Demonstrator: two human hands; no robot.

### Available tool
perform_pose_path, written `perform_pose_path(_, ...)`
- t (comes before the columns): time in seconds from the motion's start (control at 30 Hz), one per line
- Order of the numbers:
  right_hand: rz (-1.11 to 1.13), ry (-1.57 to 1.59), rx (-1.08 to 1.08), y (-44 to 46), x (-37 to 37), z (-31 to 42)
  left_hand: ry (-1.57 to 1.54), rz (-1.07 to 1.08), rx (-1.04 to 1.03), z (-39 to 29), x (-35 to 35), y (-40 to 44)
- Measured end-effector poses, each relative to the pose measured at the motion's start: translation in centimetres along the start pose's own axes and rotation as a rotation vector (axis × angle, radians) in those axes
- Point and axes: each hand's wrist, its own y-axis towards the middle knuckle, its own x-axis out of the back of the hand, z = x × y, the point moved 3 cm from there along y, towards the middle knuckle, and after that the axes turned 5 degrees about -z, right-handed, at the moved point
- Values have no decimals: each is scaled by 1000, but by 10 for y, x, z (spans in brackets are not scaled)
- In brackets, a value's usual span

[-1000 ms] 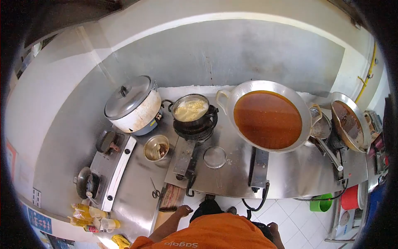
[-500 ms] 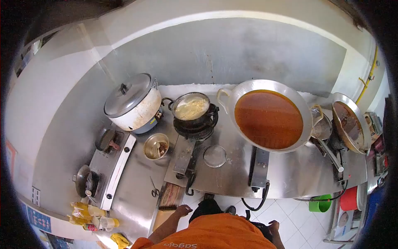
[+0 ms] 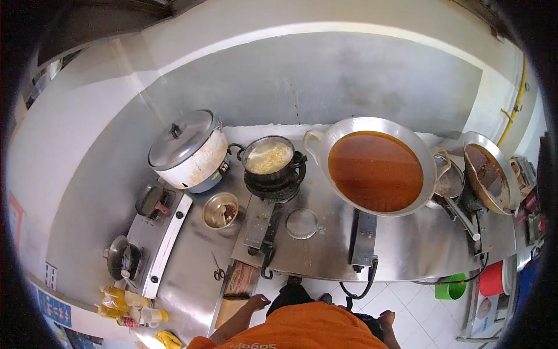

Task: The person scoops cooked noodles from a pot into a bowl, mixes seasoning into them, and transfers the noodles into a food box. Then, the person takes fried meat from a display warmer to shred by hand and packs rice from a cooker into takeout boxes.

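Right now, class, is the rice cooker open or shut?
Shut: the metal lid covers the top of the rice cooker, its black handle uppermost, hiding anything inside.

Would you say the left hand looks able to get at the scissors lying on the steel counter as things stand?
Probably yes: the left hand is low beside the steel counter with nothing visible in it, and the scissors lie uncovered close to the edge nearer that hand, so the way looks free.

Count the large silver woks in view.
2: the larger wok, right of centre, and the second wok, at the far right. Others could be hidden.
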Motion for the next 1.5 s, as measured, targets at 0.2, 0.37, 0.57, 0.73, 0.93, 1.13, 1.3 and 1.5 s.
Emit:
perform_pose_path(0.2, -264, 42, -166, 0, 32, 21, -34, -5, 33, 3, -4, 5)
perform_pose_path(0.37, -380, 214, -185, 3, 41, 28, 82, -71, -257, 29, -24, 30)
perform_pose_path(0.57, -318, 236, -175, 0, 47, 34, -23, -43, -20, 1, -4, -2)
perform_pose_path(0.73, -321, 221, -211, 2, 57, 42, -50, 7, 38, 11, -5, -2)
perform_pose_path(0.93, -319, 203, -210, 3, 67, 49, 191, -94, -460, 39, -26, 30)
perform_pose_path(1.13, -286, 173, -240, 4, 67, 48, 20, -26, -80, -1, -6, 4)
perform_pose_path(1.3, -385, 217, -120, 12, 28, 18, -93, 15, 9, -24, 9, -7)
perform_pose_path(1.5, -451, 274, -114, 4, 43, 29, -35, -9, 1, -15, 7, 8)
